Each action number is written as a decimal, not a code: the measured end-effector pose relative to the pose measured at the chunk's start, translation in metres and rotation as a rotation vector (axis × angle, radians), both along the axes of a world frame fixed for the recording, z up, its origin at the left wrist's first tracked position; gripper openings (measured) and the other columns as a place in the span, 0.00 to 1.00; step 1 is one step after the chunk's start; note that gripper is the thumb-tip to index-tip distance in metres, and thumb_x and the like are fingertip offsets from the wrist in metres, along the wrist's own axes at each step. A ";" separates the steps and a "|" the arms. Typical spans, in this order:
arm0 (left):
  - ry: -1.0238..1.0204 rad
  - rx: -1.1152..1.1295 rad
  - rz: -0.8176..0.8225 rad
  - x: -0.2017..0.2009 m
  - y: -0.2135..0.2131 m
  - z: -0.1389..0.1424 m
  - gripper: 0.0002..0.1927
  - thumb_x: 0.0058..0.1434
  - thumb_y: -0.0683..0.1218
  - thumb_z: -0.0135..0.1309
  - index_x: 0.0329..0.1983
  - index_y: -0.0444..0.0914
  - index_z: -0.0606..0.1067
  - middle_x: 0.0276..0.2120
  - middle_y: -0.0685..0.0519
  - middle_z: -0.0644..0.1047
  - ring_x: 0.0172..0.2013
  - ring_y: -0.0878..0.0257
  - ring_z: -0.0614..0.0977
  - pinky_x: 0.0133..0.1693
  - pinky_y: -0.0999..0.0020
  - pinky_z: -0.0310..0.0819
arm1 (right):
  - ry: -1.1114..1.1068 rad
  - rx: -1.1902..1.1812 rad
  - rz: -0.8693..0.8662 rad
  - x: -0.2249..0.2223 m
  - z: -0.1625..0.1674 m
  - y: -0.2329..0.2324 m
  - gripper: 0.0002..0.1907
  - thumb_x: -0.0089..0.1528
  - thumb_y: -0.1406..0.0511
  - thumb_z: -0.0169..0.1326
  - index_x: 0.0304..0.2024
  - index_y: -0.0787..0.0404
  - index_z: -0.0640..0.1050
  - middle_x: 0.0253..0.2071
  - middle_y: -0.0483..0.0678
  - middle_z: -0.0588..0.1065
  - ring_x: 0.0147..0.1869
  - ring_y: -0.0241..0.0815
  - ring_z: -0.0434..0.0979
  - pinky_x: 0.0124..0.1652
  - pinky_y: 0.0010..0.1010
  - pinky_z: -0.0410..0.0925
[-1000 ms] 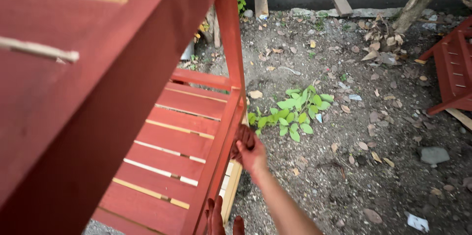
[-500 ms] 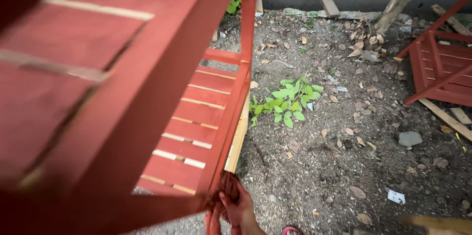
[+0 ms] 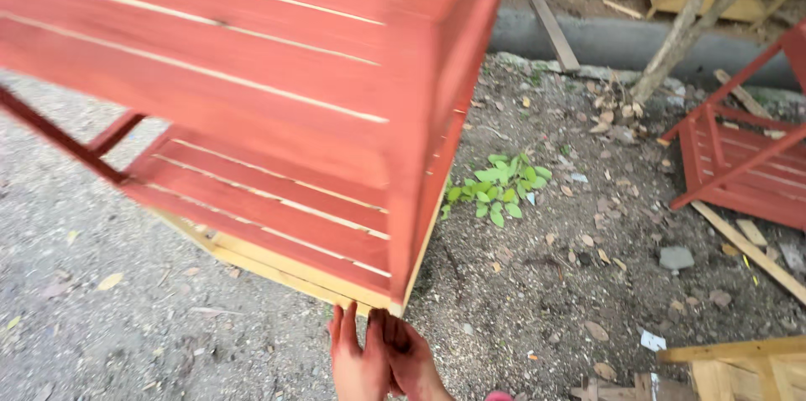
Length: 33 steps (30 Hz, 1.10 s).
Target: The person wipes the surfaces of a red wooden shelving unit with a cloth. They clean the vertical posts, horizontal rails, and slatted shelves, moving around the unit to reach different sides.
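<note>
1. Hands are meeting at the near corner of the red slatted rack (image 3: 277, 115): the left hand (image 3: 357, 355) and the right hand (image 3: 409, 357) are lying side by side, palms close together.
2. Fingers of both hands are stretching up, narrow and nearly straight, with the tips touching the rack's unpainted bottom edge; I cannot tell whether they are gripping it.
3. The rack is tilting over gravelly ground (image 3: 126, 317), its near corner down by the hands.
4. A green plant (image 3: 497, 189) is growing just beside the rack.
5. Another red rack (image 3: 739, 157) is lying well apart, by a thin tree trunk (image 3: 684, 27).
</note>
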<state>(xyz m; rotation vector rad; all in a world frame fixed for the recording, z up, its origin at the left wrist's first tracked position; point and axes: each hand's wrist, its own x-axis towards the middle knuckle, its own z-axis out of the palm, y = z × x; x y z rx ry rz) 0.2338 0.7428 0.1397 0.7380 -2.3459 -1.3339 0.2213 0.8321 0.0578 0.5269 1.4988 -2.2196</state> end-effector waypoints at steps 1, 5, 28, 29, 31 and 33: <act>-0.065 -0.004 -0.030 -0.005 -0.011 0.016 0.30 0.61 0.55 0.55 0.67 0.44 0.69 0.73 0.42 0.60 0.74 0.41 0.56 0.70 0.43 0.48 | 0.120 -0.001 -0.013 -0.003 0.020 -0.008 0.13 0.62 0.72 0.59 0.49 0.64 0.77 0.37 0.46 0.78 0.32 0.39 0.72 0.27 0.32 0.64; -0.234 0.006 -0.091 -0.026 -0.052 0.060 0.34 0.63 0.61 0.47 0.73 0.54 0.61 0.77 0.53 0.50 0.76 0.46 0.47 0.69 0.35 0.33 | 0.009 0.128 0.046 -0.014 0.101 -0.034 0.17 0.63 0.67 0.58 0.54 0.60 0.75 0.37 0.48 0.78 0.33 0.42 0.74 0.28 0.34 0.65; -0.339 -0.050 -0.243 -0.134 -0.199 0.029 0.33 0.69 0.59 0.40 0.76 0.49 0.53 0.78 0.50 0.44 0.76 0.52 0.42 0.72 0.49 0.36 | 0.441 0.816 -0.276 -0.208 0.080 -0.093 0.33 0.59 0.62 0.63 0.66 0.60 0.70 0.61 0.50 0.76 0.63 0.43 0.75 0.62 0.34 0.67; -0.338 -0.051 -0.252 -0.139 -0.203 0.027 0.33 0.69 0.59 0.39 0.76 0.49 0.54 0.78 0.50 0.44 0.77 0.53 0.42 0.72 0.50 0.37 | 0.350 0.904 -0.295 -0.219 0.074 -0.083 0.33 0.60 0.62 0.63 0.66 0.59 0.70 0.60 0.51 0.77 0.62 0.44 0.76 0.60 0.36 0.68; -0.331 -0.061 -0.299 -0.149 -0.208 0.027 0.33 0.69 0.59 0.39 0.76 0.48 0.54 0.78 0.50 0.43 0.76 0.52 0.41 0.72 0.49 0.34 | 0.386 0.956 -0.350 -0.237 0.060 -0.058 0.32 0.60 0.62 0.62 0.67 0.58 0.70 0.60 0.50 0.76 0.62 0.45 0.76 0.60 0.37 0.68; -0.304 -0.086 -0.371 -0.165 -0.208 0.028 0.33 0.69 0.59 0.38 0.77 0.48 0.52 0.77 0.49 0.40 0.76 0.52 0.38 0.71 0.48 0.30 | 0.658 0.874 -0.425 -0.266 0.042 -0.031 0.34 0.59 0.64 0.59 0.68 0.57 0.68 0.63 0.47 0.74 0.64 0.42 0.72 0.61 0.37 0.65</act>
